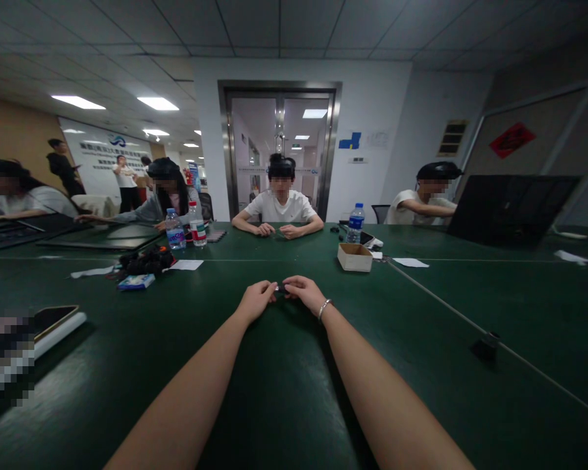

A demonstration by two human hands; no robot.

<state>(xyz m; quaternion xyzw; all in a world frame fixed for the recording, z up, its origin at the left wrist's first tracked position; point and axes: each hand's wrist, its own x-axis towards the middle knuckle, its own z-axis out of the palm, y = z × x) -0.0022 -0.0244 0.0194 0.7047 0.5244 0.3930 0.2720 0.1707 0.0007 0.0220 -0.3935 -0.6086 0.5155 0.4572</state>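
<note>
"Small dark piece [281, 289]: where, and how held?"
"Above or on the surface [274, 391], pinched in the grip of left hand [256, 301] and right hand [304, 293]."
"Heavy?"
"Probably light and stiff, perhaps slippery; best taken by both ends, gently."

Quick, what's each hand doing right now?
Left hand: closed, holding a small dark object.
Right hand: closed, holding the same small dark object from the opposite side.
</note>
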